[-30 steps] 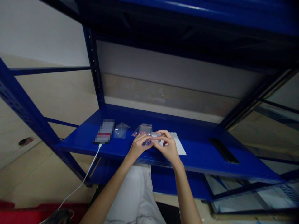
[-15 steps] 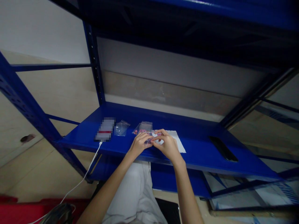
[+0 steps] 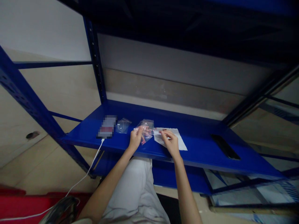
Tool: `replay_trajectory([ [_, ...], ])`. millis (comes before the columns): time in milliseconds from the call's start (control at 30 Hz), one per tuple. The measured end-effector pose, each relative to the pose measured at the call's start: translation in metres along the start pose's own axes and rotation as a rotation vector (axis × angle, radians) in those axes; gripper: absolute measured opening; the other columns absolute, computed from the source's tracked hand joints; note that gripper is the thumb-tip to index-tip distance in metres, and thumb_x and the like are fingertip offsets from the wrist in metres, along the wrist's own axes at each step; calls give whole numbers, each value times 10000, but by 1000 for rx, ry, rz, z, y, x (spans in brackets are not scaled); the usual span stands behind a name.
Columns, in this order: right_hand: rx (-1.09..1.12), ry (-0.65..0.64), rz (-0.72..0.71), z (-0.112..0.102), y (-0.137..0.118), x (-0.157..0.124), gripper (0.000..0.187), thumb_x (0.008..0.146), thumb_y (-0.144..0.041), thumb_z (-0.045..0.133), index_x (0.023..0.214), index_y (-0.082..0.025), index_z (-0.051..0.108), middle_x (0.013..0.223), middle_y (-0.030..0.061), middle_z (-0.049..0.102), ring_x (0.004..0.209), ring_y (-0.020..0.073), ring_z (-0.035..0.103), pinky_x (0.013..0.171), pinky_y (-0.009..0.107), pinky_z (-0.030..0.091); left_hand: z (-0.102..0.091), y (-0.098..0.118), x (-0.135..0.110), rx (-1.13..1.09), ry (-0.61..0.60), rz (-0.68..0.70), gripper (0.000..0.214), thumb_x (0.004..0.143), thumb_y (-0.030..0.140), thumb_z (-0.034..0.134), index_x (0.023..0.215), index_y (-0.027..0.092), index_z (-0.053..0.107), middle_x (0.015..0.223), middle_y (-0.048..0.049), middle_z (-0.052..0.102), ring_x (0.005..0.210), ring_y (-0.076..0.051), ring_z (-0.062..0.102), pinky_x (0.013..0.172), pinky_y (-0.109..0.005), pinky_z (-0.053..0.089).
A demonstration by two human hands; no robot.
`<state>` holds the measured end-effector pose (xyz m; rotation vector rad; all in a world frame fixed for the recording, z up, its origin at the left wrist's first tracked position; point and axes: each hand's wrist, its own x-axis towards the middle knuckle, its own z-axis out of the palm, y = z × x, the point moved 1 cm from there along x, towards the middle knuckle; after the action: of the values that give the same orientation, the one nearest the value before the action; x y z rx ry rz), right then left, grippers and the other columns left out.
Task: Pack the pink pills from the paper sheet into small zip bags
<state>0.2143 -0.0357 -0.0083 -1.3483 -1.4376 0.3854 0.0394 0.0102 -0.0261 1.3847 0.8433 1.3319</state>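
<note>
- Nearest are the person's white trousers (image 3: 133,189), with a red surface (image 3: 28,207) low at the left and a shiny dark object (image 3: 62,211) beside it.
- The left hand (image 3: 135,140) is raised just above the shelf's front edge, its fingers (image 3: 139,132) closed on the lower left of a clear plastic bag (image 3: 147,124), holding it upright and slightly tilted.
- Inside the bag are small pink-red pieces (image 3: 146,132), bunched near the middle; their exact shape is too small to tell.
- The right hand (image 3: 171,143) is apart from the bag, its fingers (image 3: 163,133) curled and nearly closed at the top edge of a sheet of white paper (image 3: 173,140). Whether they pinch anything is too small to tell.
- Thin film like this seems safest held by its edge, clear of the pieces, with a light pinch for anything small on the paper.
- All of this sits over a blue steel shelf (image 3: 198,155).
- Left of the bag lie a second clear plastic bag (image 3: 123,125) and a pixelated flat object (image 3: 106,126) with a white cable (image 3: 92,161) running down from it.
- To the right lies a long black flat object (image 3: 225,151).
- Farthest are a blue upright post (image 3: 94,65) and a grey back panel (image 3: 177,71).
</note>
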Motion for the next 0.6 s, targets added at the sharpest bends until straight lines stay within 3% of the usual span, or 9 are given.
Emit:
replay_trajectory([
  [233, 43, -1, 115, 2, 25, -6, 357, 794, -449, 514, 794, -136, 686, 780, 67, 649, 585, 137, 548, 512, 239, 421, 1, 3, 1, -181, -3, -109, 593, 816, 581, 346, 1006, 87, 613, 668, -77, 690, 305, -92, 517, 251, -173, 341],
  [433, 12, -71, 118, 4, 33, -8, 362, 787, -463, 515, 793, -150, 698, 814, 80, 680, 707, 182, 595, 592, 261, 442, 2, 0, 3, -182, 3, -131, 568, 810, 577, 364, 992, 101, 614, 667, -67, 688, 278, -80, 487, 259, -180, 362],
  [600, 14, -78, 119, 4, 36, -10, 366, 788, -470, 515, 793, -152, 695, 827, 87, 680, 750, 197, 607, 616, 274, 452, 2, 0, 3, -163, 31, -94, 491, 797, 532, 441, 1012, 115, 588, 731, -61, 690, 362, -95, 558, 285, -169, 397],
])
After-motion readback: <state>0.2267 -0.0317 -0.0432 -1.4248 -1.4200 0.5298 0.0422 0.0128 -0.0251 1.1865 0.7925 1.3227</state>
